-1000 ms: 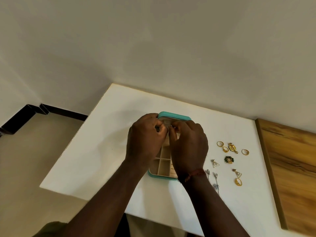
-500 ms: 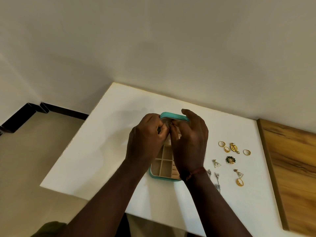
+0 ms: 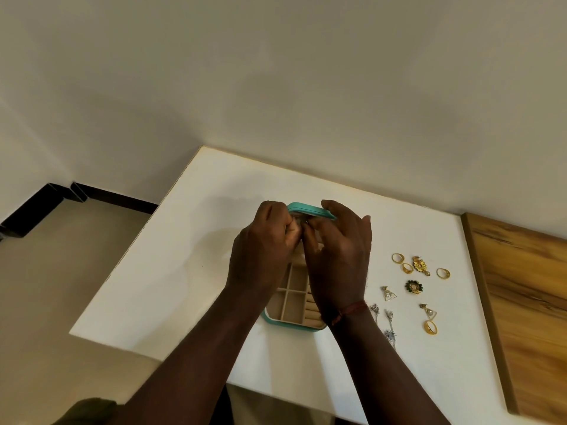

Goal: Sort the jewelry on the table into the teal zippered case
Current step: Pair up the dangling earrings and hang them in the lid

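The teal zippered case (image 3: pixel 277 323) lies open in the middle of the white table (image 3: pixel 181 271), showing beige compartments, with its lid (image 3: pixel 306 207) standing upright at the far side. My left hand (image 3: pixel 264 250) is closed, its fingertips pinching a small glinting piece of jewelry (image 3: pixel 306 222) at the inside of the lid. My right hand (image 3: pixel 340 259) meets it there with thumb and a finger; its forefinger lies over the lid's top edge and the other fingers are spread. What the piece is stays hidden.
Loose jewelry lies right of the case: gold rings (image 3: pixel 398 258), a gold flower earring (image 3: pixel 419 265), a green brooch (image 3: pixel 414 286), triangular earrings (image 3: pixel 388 293), silver drop earrings (image 3: pixel 389 326). A wooden panel (image 3: pixel 527 302) borders the table's right; a wall stands behind it.
Both hands have risen toward the lid. My right hand has spread its fingers and laid its forefinger over the lid's top edge. The loose jewelry has not moved.
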